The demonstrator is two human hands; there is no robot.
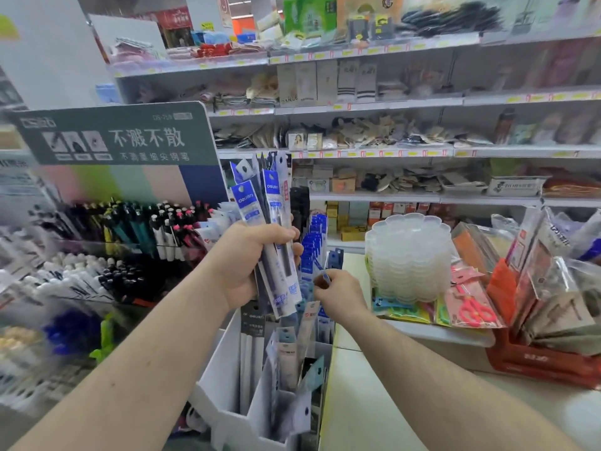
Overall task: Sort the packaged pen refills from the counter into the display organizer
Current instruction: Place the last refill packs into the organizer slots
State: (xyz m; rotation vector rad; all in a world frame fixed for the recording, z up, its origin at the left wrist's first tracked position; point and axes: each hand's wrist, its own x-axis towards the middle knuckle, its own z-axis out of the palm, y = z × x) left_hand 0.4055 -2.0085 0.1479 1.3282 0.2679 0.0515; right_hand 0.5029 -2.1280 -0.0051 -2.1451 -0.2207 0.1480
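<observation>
My left hand [250,258] grips a fanned bundle of packaged pen refills [271,203] with blue header cards, held upright above the white display organizer [227,382]. My right hand [338,296] is just right of the bundle's lower end, its fingertips pinching the top of one refill pack [326,274] that stands among the blue packs in the organizer. More refill packs [289,356] stand in the organizer's white compartments below both hands.
A tiered pen rack [130,229] with a green sign fills the left. On the pale counter [374,402] to the right sit a stack of clear scalloped trays [409,255], packaged scissors [471,307] and a red basket [540,362] of packets. Stocked shelves run behind.
</observation>
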